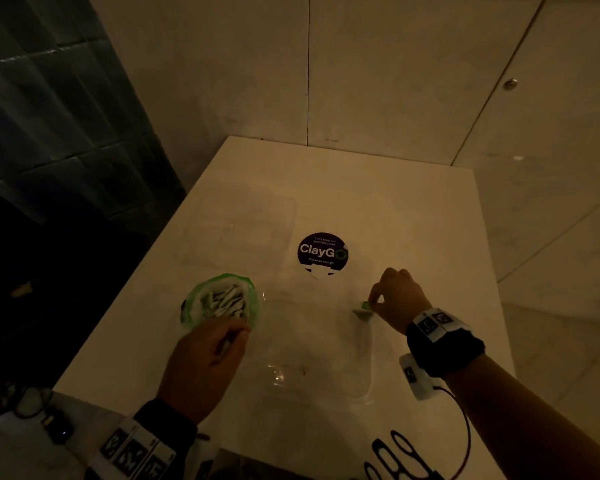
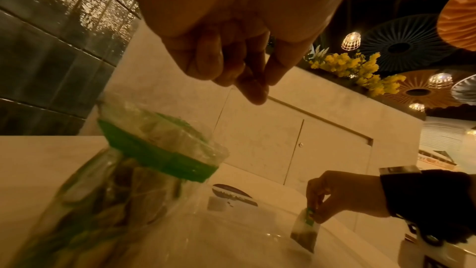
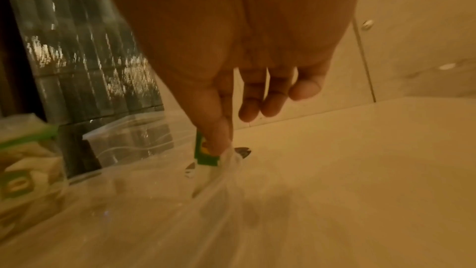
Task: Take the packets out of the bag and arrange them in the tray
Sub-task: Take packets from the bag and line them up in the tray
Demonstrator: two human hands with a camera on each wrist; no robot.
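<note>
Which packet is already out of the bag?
The packet that the right hand pinches by its green tag, over the clear tray. All the others are still in the green-rimmed bag.

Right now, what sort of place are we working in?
Probably an office or café pantry, dimly lit. The round sticker on the white counter reads "ClayGo", apparently urging clean pantries; pendant lamps and yellow flowers sit beyond the cabinet doors.

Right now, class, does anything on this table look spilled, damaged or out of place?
Nothing stands out. The bag stands open and upright with packets inside, none spilled. The right hand pinches one packet upright at the clear tray. The left hand is at the bag's mouth.
</note>
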